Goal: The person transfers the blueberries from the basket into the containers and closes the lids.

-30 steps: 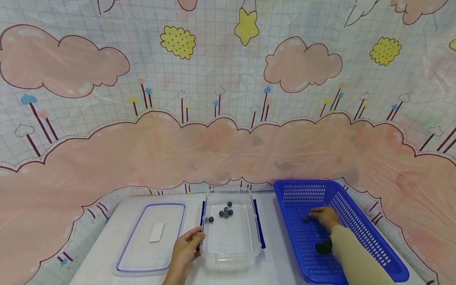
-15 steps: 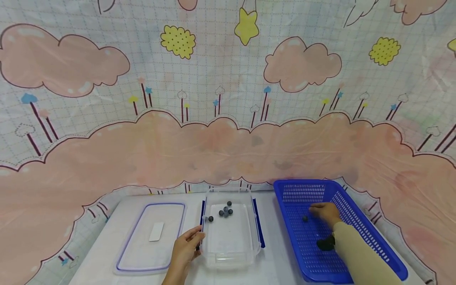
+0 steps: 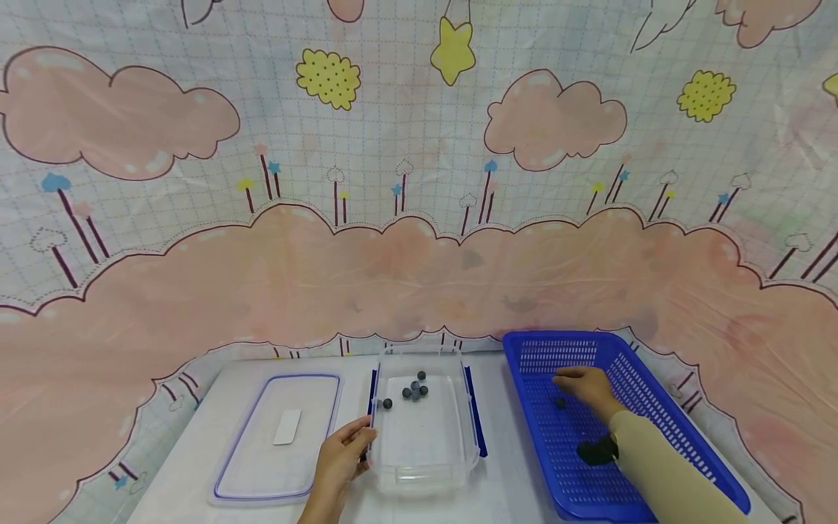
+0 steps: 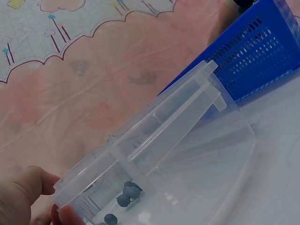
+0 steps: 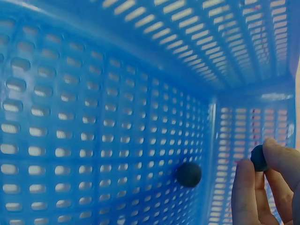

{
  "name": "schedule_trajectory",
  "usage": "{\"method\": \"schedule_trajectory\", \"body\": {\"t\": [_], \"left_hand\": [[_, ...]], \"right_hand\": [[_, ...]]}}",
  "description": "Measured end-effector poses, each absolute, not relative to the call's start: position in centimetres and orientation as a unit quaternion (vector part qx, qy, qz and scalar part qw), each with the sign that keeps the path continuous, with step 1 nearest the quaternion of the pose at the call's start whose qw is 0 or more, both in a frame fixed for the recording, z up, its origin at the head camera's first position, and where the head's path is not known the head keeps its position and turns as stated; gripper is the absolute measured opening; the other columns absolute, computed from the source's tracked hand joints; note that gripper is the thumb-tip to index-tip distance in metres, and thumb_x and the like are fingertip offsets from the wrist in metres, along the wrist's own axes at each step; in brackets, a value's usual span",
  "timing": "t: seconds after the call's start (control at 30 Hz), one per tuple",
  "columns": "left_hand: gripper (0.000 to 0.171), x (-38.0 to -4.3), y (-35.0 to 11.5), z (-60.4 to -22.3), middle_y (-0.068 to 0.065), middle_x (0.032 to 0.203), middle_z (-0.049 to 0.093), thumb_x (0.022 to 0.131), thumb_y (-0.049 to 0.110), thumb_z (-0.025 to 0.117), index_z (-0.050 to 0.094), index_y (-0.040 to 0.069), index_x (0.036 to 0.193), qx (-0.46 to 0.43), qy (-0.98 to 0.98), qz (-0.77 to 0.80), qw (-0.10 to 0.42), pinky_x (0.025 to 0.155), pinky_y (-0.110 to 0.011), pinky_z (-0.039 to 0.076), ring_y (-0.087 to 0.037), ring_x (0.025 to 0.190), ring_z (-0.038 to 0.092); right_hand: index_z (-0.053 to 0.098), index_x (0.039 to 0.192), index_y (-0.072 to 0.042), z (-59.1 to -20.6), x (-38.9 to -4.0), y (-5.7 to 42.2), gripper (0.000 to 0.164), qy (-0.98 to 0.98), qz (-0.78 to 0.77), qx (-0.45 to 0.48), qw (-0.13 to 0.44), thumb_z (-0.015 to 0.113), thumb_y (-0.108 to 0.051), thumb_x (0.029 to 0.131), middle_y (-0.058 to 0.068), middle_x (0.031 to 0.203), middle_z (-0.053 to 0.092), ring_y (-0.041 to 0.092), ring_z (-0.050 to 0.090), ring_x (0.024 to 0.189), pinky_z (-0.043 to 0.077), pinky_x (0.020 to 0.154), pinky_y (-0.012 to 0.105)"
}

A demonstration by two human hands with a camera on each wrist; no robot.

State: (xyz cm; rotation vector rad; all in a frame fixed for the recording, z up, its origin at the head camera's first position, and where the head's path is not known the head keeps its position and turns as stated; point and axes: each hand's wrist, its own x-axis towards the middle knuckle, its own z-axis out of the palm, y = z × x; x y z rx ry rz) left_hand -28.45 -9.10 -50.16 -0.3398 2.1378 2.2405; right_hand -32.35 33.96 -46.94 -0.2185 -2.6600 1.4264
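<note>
While your right hand (image 3: 587, 387) pinches one blueberry (image 5: 258, 158) within the blue basket (image 3: 552, 354), near its far edge, a slack fingertip hold could drop it; your left hand (image 3: 343, 453) grips the clear container (image 3: 422, 447) at its left edge, where tugging might scatter the blueberries (image 3: 415, 394).

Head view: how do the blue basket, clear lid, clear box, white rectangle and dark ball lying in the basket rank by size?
Largest to smallest:
1. blue basket
2. clear lid and clear box, too alike to rank
3. white rectangle
4. dark ball
</note>
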Motion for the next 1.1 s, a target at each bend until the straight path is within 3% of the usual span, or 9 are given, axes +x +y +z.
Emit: {"method": "schedule_trajectory", "body": {"t": [0.67,1.1], "left_hand": [[0.043,-28.4,-9.1,-50.1,0.006,0.086,0.061,0.088,0.012,0.069,0.061,-0.002,0.129,-0.108,0.688,0.717,0.016,0.056,-0.022,0.049,-0.012,0.078,0.050],[0.044,-28.5,-9.1,-50.2,0.004,0.088,0.061,0.088,0.014,0.070,0.062,-0.001,0.129,-0.114,0.690,0.714,0.022,0.057,-0.023,0.050,-0.014,0.079,0.050]], "right_hand": [[0.062,0.126,0.007,-44.5,-30.9,31.9,0.045,-0.860,0.508,-0.016,0.051,0.066,-0.025,0.095,0.021,0.122,0.065,0.034,0.063,0.114,0.051,0.097,0.048],[0.065,0.125,0.001,-42.9,-29.8,30.6,0.049,-0.867,0.496,-0.005,0.045,0.068,-0.034,0.092,0.016,0.122,0.067,0.032,0.062,0.113,0.050,0.097,0.050]]}}
